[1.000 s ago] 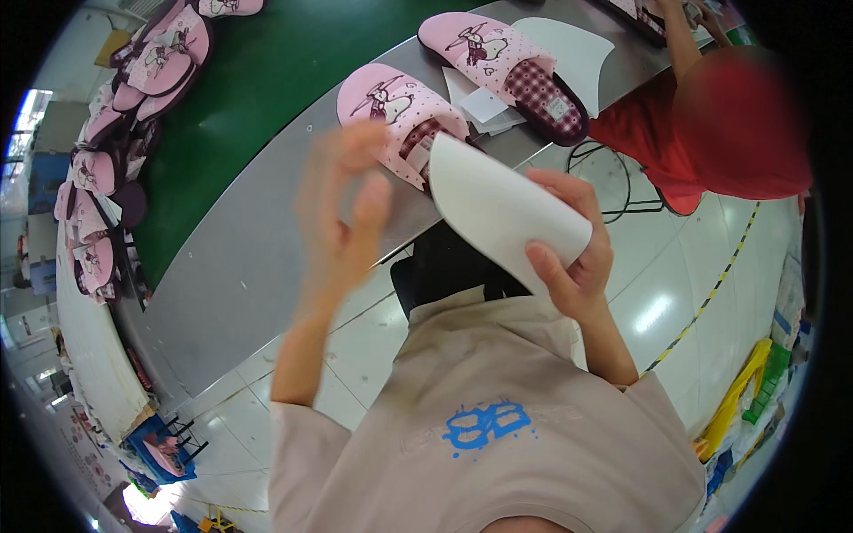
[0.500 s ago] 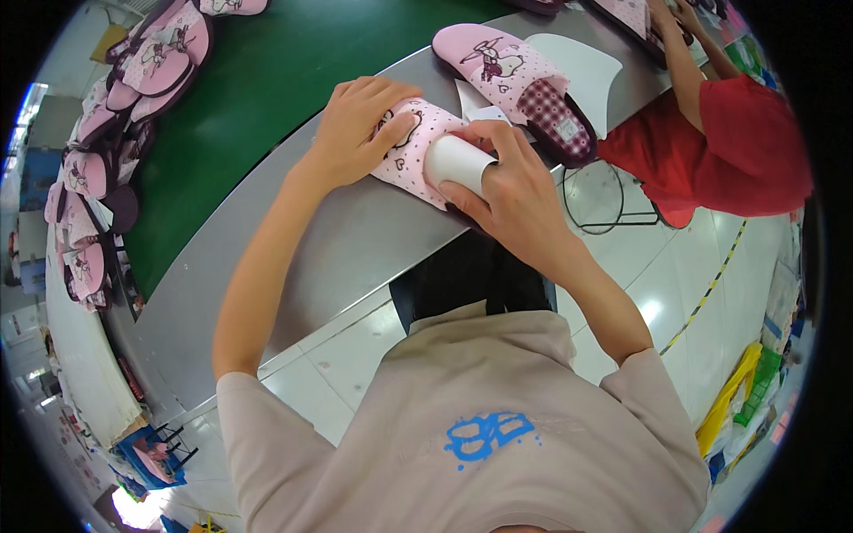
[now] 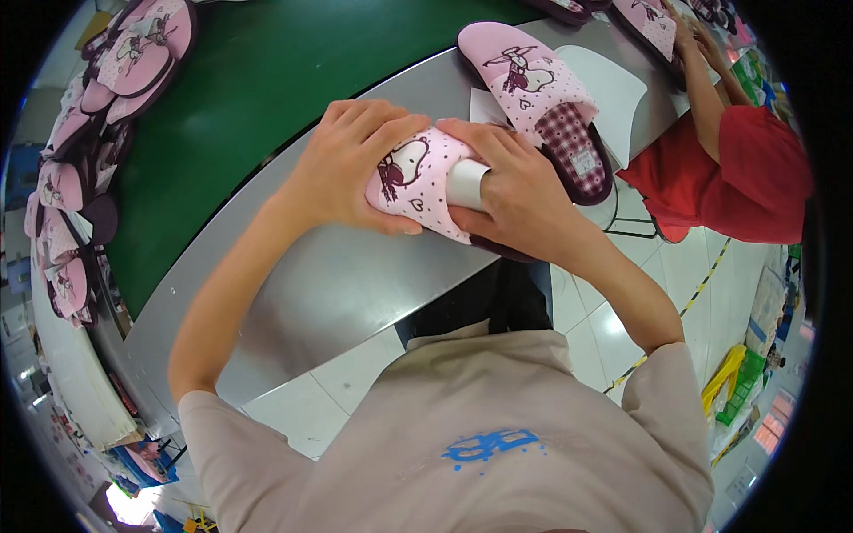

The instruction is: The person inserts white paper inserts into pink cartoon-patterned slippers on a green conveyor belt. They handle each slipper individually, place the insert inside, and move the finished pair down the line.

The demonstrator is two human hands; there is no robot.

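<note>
On the metal table edge lies a pink slipper (image 3: 433, 197) with dark dots and a cartoon dog print. My left hand (image 3: 351, 164) is wrapped around its toe, thumb on the near side and fingers over the far side. A curled white card (image 3: 466, 185) sticks out of the slipper's opening. My right hand (image 3: 524, 186) grips this card, with its fingers at the far rim of the opening and its thumb at the near rim. A second pink slipper (image 3: 524, 84) with a checked insole lies just to the right, apart from my left hand.
Flat white cards (image 3: 613, 84) lie beside and partly under the second slipper. A green surface (image 3: 267, 62) runs beyond the metal table (image 3: 302, 311). Several pink slippers (image 3: 142, 53) are piled at far left. At upper right, a person in red (image 3: 755, 169) handles another slipper (image 3: 647, 27).
My left hand has moved from across the slipper's top to around its toe. My right hand has pushed the card deeper into the slipper. The whole view has shifted slightly.
</note>
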